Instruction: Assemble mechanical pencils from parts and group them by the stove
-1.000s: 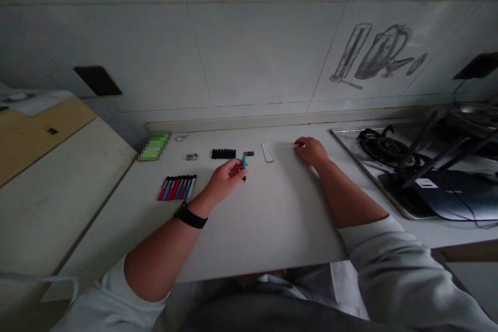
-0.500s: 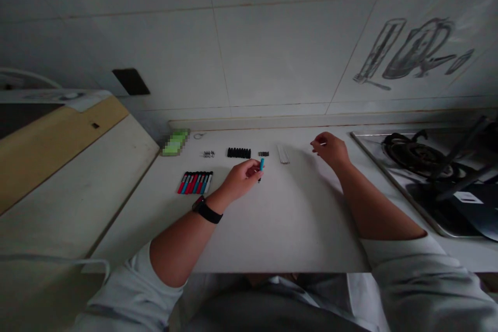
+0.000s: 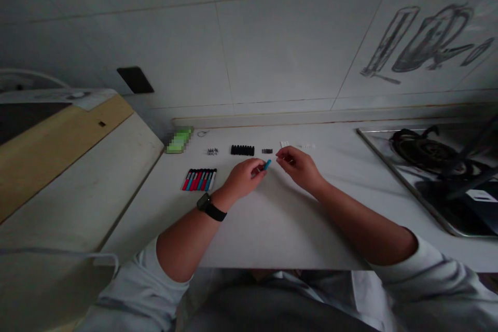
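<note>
My left hand (image 3: 246, 176), with a dark watch on the wrist, pinches a short blue pen barrel (image 3: 267, 164) that tilts up to the right. Just right of it, my right hand (image 3: 296, 166) has its thumb and fingertips drawn together; whatever is between them is too small to make out. A small gap separates the fingertips from the blue barrel. Behind the hands lie a group of small dark pieces (image 3: 267, 151), a row of black ribbed pieces (image 3: 242, 150) and thin white rods (image 3: 285, 143), partly hidden by my right hand.
Red, blue and white pen parts (image 3: 199, 180) with black ends lie in a row at left. Small metal pieces (image 3: 212, 151), a green pixelated item (image 3: 180, 141) and tiny pale pieces (image 3: 308, 146) sit farther back. A gas stove (image 3: 420, 148) bounds the right side.
My right hand has moved left from the right side of the counter to beside the blue barrel. The barrel in my left hand has tipped further rightward. The view has shifted slightly.
</note>
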A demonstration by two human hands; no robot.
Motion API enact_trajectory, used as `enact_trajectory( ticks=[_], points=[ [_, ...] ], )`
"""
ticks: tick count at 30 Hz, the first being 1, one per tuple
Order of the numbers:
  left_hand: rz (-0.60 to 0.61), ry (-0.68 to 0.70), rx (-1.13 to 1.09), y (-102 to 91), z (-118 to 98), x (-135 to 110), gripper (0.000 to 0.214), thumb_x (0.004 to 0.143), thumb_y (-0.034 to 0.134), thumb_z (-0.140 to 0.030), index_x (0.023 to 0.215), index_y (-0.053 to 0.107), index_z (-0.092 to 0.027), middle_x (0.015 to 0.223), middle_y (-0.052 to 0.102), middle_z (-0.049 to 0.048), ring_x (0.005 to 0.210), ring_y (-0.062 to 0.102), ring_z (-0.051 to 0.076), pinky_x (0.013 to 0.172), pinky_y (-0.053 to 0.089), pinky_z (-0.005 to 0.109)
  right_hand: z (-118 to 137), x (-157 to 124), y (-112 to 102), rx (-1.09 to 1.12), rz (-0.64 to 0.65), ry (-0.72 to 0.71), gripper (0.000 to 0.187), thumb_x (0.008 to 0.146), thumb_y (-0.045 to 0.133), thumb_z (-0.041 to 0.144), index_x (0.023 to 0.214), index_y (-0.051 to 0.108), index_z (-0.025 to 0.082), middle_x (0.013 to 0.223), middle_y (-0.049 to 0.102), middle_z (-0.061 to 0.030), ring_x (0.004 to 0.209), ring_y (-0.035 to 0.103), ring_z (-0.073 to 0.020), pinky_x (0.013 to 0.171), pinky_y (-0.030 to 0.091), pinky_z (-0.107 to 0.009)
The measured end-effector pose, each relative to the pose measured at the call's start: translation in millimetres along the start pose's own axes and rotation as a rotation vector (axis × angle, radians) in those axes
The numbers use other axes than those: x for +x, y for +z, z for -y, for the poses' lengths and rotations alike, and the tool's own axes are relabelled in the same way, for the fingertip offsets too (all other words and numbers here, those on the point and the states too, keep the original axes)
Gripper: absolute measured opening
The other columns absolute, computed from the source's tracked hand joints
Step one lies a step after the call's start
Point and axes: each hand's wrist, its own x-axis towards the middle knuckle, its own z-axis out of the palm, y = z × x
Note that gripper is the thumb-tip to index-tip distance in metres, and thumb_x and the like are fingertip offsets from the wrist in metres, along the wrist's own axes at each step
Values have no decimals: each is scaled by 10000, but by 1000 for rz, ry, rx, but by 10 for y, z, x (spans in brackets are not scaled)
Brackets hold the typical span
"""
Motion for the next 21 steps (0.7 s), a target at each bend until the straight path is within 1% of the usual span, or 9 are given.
enact_trajectory(
  ticks=[4, 7, 12, 17, 21],
  points=[
    [2, 38, 65, -12, -33, 1, 136, 929, 668, -165, 1056, 694, -207, 1008, 735, 53, 885, 684, 180, 816, 551, 320, 34, -42, 34, -30, -20, -51, 252, 951, 648, 461, 941, 695, 213, 875, 727, -63, 731, 656, -173, 688, 545, -307],
    [-4, 47, 95, -22, -58, 1, 148, 924, 667, -149, 1056, 697, -209, 993, 727, 49, 864, 674, 176, 806, 544, 317, 13, -43, 21, -53, -16, -101, 249, 970, 637, 453, 952, 711, 216, 888, 734, -68, 762, 667, -184, 702, 550, -312],
    [-3, 54, 123, -33, -73, 2, 144, 923, 666, -155, 1050, 705, -208, 966, 711, 50, 851, 659, 182, 800, 540, 328, -31, -56, 12, -126, 46, -174, 222, 1007, 603, 414, 984, 737, 239, 934, 735, -68, 809, 672, -190, 722, 551, -317],
    [12, 75, 114, -34, -66, 1, 138, 928, 670, -163, 1052, 714, -208, 989, 709, 59, 875, 663, 192, 808, 543, 339, -21, -69, -3, -131, 83, -187, 224, 1016, 600, 427, 1009, 741, 254, 953, 729, -71, 827, 674, -202, 721, 552, -337],
    [19, 84, 99, -29, -66, 4, 153, 919, 687, -154, 1059, 715, -209, 1007, 718, 60, 903, 671, 195, 832, 549, 346, 20, -70, -10, -96, 94, -203, 249, 1006, 620, 466, 987, 749, 254, 938, 728, -72, 830, 677, -204, 721, 558, -345]
  ],
)
